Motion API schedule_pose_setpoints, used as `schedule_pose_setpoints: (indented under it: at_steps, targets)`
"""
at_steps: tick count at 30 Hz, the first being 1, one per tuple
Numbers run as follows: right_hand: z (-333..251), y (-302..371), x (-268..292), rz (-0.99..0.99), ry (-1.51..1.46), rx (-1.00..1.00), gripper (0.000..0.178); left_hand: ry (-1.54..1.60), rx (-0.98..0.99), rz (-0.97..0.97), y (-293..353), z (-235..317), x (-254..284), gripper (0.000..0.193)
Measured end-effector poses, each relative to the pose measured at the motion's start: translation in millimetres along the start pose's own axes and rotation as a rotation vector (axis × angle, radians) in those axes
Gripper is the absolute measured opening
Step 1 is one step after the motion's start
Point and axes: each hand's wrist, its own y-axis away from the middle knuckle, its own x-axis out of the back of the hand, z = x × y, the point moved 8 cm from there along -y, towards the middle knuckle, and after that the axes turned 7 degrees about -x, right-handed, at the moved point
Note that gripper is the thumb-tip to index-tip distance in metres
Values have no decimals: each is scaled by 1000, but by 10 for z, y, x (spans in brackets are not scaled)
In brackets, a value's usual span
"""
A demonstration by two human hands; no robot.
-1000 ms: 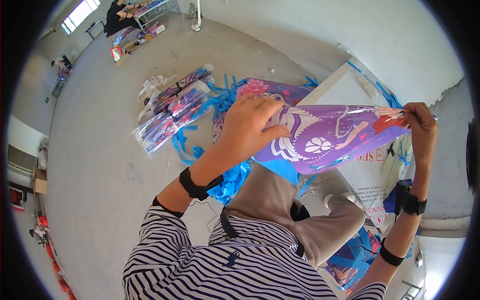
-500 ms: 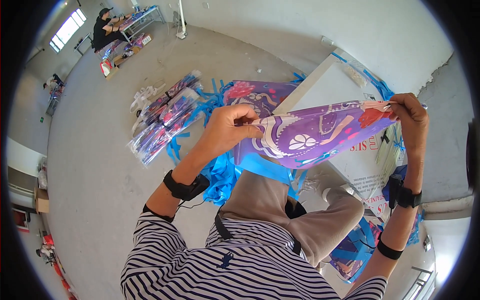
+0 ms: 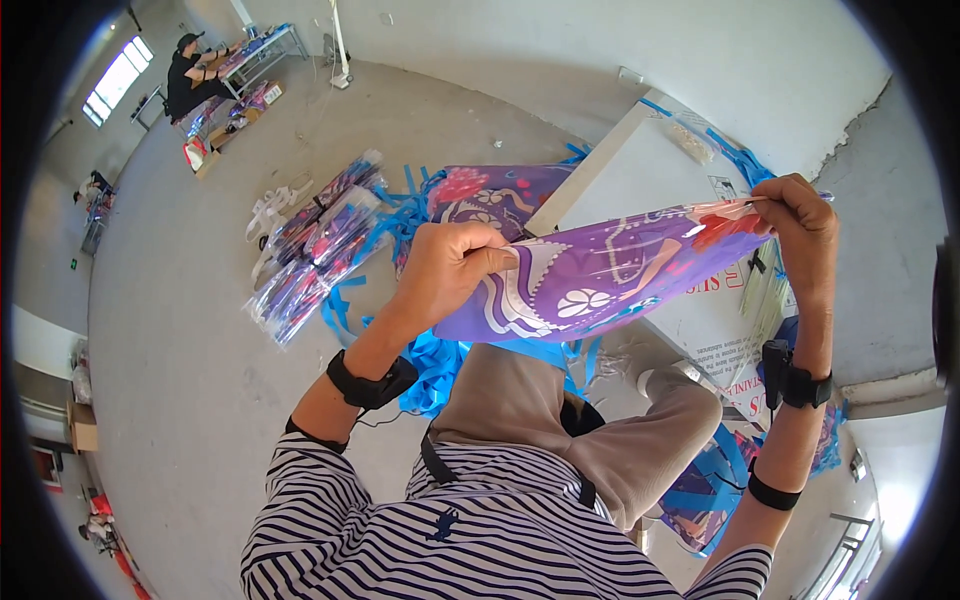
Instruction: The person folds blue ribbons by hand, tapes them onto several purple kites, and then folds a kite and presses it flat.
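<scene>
A glossy purple printed bag [image 3: 600, 280] with white, red and blue figures is stretched between my two hands above my lap. My left hand [image 3: 455, 265] pinches its top edge at the left end, thumb against bent fingers. At the other end my right hand [image 3: 800, 225] grips the upper corner, a little higher than the left. Under the bag, blue strap material shows near my knees. Another purple printed bag [image 3: 490, 195] lies just beyond it, partly covered, against a white-topped work surface [image 3: 620, 165].
Shiny bundles [image 3: 325, 235] with dark bands lie on the floor at the left. Blue strips [image 3: 430, 375] are heaped beside my left leg. More printed bags with blue straps [image 3: 700, 505] lie at the lower right. Far left, a person [image 3: 190, 80] sits at a table [image 3: 265, 50].
Both hands have shifted slightly left with the bag, whose lower left part now hangs wider across my lap. The grip of each hand stays the same.
</scene>
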Motion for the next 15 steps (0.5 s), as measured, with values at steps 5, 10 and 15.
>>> schedule_pose_setpoints:
  at_steps: [5, 10, 15]
  targets:
    - [-109, 1, -197, -21, 62, 76, 8, -242, -169, -79, -78, 225, -70, 42]
    - [-353, 56, -662, -54, 149, 217, 15, 65, -229, -79, -398, 496, -382, 43]
    - [-620, 223, -690, -14, -102, 308, 48, 146, 75, -269, -473, -202, -363, 20]
